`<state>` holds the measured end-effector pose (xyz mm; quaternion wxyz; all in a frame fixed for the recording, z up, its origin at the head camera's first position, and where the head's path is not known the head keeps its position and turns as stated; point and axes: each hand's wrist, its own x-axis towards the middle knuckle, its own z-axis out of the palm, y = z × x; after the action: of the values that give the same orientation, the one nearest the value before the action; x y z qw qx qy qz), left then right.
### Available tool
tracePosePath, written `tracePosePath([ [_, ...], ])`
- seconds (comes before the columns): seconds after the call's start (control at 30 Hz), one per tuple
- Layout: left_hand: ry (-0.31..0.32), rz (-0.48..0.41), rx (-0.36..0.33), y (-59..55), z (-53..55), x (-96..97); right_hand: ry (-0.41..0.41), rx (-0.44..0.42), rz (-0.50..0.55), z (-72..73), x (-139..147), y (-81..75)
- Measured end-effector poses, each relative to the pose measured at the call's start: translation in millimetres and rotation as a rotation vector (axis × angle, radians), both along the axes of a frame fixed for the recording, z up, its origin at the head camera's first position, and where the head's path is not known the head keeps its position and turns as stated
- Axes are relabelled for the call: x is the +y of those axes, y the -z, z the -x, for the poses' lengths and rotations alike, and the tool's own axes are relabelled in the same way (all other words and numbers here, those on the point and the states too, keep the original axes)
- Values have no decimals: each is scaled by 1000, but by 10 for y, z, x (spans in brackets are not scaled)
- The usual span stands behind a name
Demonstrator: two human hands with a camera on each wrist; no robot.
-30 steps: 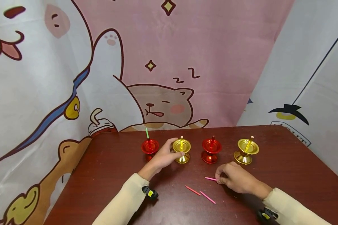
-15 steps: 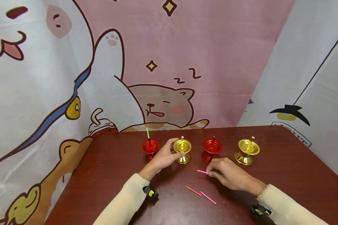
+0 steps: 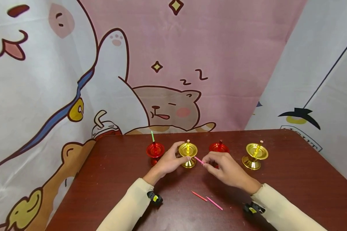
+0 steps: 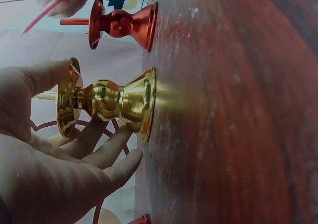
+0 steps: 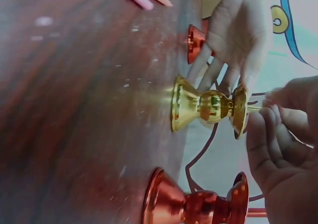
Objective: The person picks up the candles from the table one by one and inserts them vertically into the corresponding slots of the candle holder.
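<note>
Four small candle holders stand in a row on the dark red table (image 3: 292,179). My left hand (image 3: 173,160) grips the second one, a gold candle holder (image 3: 188,154), with the thumb on its dish rim and the fingers round the stem (image 4: 109,102). My right hand (image 3: 212,163) pinches a thin pink candle (image 3: 199,160), whose tip points at that gold holder's dish. In the right wrist view the right hand's fingers (image 5: 280,129) sit just beside the gold dish (image 5: 239,112). The pink candle (image 4: 47,13) also shows at the top of the left wrist view.
A red holder (image 3: 154,150) with a green candle (image 3: 152,136) stands at the left. Another red holder (image 3: 218,147) sits behind my right hand, and a gold holder (image 3: 254,155) at the right. A red candle (image 3: 198,196) and a pink candle (image 3: 214,203) lie loose on the table.
My right hand lifted the pink candle off the table and carried it left and up to the gold holder. The left hand stayed on the holder.
</note>
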<state>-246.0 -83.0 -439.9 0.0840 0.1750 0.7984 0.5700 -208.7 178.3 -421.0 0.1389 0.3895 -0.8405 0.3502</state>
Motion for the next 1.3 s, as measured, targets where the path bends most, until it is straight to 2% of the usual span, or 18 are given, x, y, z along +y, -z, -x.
tracePosePath([
  [0.13,23,-41,-3,11,16,-19,65,12,69,95,-81,-19],
  [0.23,36,-56,-10,18,24,-34,100,-8,108,164,-144,-50],
  [0.43,62,-101,-34,40,41,-48,111,-16,190,315,-309,-99],
  [0.77,74,-142,-55,62,65,-35,170,-91,325,478,-503,-258],
  [0.9,73,-140,-68,62,65,-34,181,-98,332,516,-544,-288],
  [1.1,67,-136,-77,54,57,-34,199,-61,288,552,-572,-268],
  [1.3,68,-136,-72,45,52,-30,204,-58,277,567,-586,-251],
])
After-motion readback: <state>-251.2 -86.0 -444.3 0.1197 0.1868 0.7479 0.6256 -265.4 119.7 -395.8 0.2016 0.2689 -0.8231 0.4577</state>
